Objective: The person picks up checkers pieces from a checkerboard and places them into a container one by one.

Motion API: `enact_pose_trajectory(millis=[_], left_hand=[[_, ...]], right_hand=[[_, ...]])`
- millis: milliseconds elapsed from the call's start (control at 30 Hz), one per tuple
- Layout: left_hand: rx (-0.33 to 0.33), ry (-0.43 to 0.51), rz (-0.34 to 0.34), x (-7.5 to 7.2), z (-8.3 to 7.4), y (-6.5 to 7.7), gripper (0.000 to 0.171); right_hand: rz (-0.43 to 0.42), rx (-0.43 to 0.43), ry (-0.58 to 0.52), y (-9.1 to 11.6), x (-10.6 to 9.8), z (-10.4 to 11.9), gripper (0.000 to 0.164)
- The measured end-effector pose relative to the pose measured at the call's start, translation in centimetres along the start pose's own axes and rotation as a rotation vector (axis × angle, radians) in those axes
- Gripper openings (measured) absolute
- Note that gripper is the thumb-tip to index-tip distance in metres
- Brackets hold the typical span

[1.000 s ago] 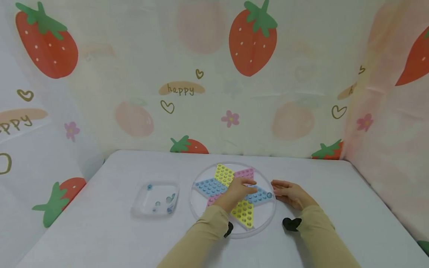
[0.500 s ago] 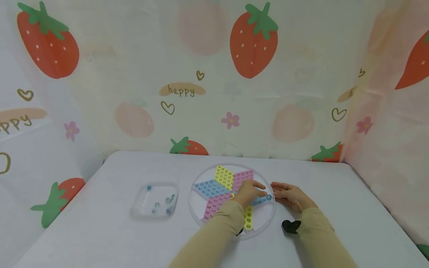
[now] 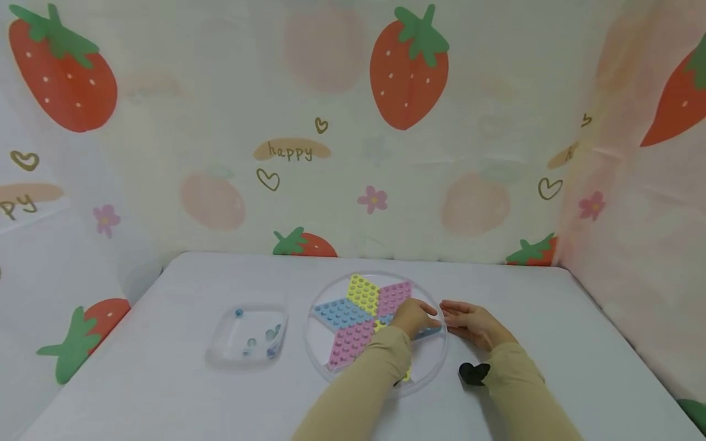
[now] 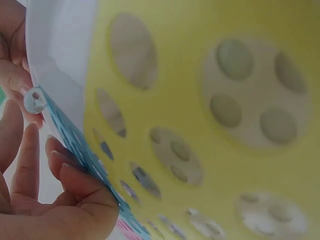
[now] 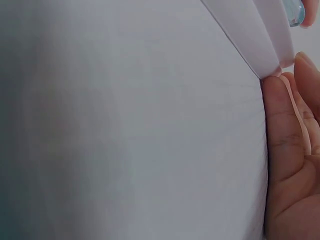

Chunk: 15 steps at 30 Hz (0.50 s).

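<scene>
My left hand (image 3: 412, 318) hovers over the right side of a round Chinese checkers board (image 3: 320, 343), its index finger and thumb apart beside a glass marble (image 4: 35, 100) on the tip of the blue point. In the left wrist view its other fingers bend inward near the blue holes. The marble is mostly hidden by that hand in the head view, and a fingertip appears close to it in the right wrist view. At the board's right rim, my right hand (image 3: 475, 324) touches the edge with fingers extended.
A clear square tray (image 3: 212, 355) with several glass marbles (image 3: 270, 353) stands left of the board on the white table (image 3: 165, 392). Beside the right sleeve is a black object (image 3: 473, 373). Strawberry-print cloth (image 3: 408, 79) encloses the table's back and sides.
My left hand has moved right across the board, from its middle to the marble at the blue tip. The right hand has stayed at the rim. The head view has shifted slightly.
</scene>
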<state>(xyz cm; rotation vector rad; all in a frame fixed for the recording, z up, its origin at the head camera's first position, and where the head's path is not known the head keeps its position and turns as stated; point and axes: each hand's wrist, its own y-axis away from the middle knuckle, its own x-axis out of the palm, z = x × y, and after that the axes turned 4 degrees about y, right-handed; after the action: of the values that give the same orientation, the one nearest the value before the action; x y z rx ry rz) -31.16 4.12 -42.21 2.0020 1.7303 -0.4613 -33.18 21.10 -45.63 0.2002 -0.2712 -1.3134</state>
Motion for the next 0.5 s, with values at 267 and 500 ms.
enact_pose_trajectory(millis=[267,500], left_hand=[[-0.030,-0.138,-0.020,0.61,-0.48,-0.20,0.016],[-0.042,-0.214,-0.030,1.01,-0.59,-0.21,0.017]], right_hand=[[-0.013,0.004,0.014,-0.06,-0.20,0.40,0.064],[0.008,-0.013,0.025,-0.08,-0.31,0.36,0.061]])
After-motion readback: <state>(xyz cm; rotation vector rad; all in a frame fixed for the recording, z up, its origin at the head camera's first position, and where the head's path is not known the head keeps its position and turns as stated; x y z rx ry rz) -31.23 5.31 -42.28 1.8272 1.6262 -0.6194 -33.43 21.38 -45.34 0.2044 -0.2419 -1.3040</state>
